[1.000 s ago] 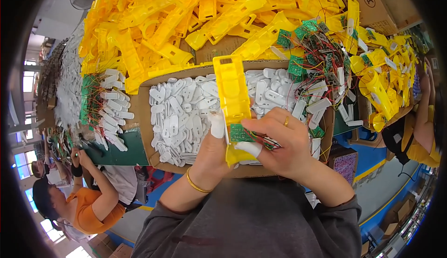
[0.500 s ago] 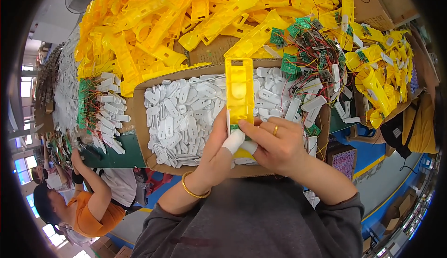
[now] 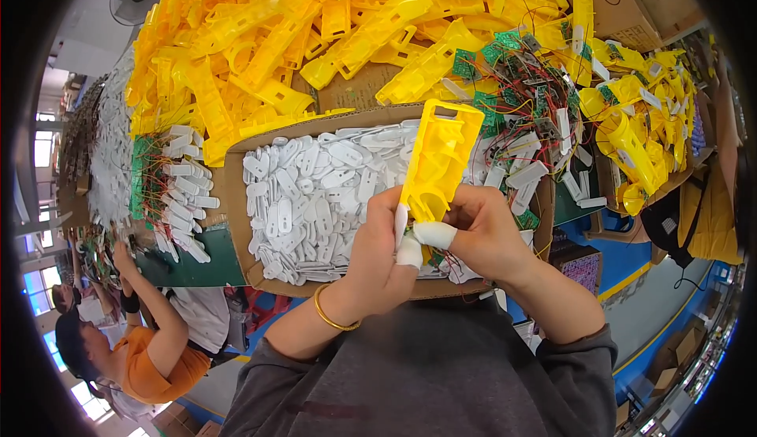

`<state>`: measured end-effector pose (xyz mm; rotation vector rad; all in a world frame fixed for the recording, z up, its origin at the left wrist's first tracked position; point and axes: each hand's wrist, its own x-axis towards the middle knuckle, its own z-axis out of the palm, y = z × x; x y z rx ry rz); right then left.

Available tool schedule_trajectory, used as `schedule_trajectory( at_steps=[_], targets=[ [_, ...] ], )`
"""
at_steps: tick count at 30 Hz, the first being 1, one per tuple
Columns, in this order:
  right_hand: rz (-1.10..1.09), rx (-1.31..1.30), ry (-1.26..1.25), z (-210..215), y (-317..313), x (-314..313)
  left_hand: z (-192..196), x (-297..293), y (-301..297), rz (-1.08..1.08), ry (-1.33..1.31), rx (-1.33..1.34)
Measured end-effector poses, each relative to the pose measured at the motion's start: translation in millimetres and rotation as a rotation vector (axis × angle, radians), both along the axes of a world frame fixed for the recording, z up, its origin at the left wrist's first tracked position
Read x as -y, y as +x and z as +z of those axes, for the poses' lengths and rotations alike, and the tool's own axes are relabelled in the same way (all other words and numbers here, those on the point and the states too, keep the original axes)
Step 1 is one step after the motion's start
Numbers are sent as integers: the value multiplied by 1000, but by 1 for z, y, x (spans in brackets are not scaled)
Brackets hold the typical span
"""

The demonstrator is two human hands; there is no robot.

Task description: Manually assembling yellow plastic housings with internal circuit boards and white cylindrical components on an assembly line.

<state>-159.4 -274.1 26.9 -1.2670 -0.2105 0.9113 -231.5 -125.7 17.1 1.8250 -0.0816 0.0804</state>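
Both my hands grip a long yellow plastic housing (image 3: 441,153) above a cardboard box (image 3: 235,200) of small white plastic pieces (image 3: 315,200). My left hand (image 3: 378,252) closes round its near left side, where a white edge shows beside the thumb. On the other side my right hand (image 3: 485,236) pinches the near end, fingers curled behind it. White covers are on both thumbs. Below the thumbs a bit of green board and thin red wires show; how they join the housing is hidden by my hands.
Behind the box rises a heap of yellow housings (image 3: 236,51). Green circuit boards with tangled wires (image 3: 528,82) lie at the right, near a box of wired yellow housings (image 3: 643,133). More boards with white parts (image 3: 181,189) lie left. A person in orange (image 3: 158,358) works at far left.
The housing has tipped to the right and turned so its hollow inside faces differently. My right hand has shifted its grip, its thumb now against the near end.
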Motion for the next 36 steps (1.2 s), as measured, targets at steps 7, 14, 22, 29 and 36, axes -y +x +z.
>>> schedule_trajectory(
  at_steps=[7,14,22,29,36],
  targets=[
    [25,-115,90,-12,16,2,9,0,10,-53,126,-49],
    [-1013,309,-256,52,131,189,18,-74,44,5,297,139],
    [-1057,458,-388,63,202,292,18,-68,184,266,35,-366],
    [-142,913,-508,44,61,70,19,-87,196,215,-307,-405],
    [42,1408,-758,-24,36,25,38,-78,61,83,-504,-175]
  ],
)
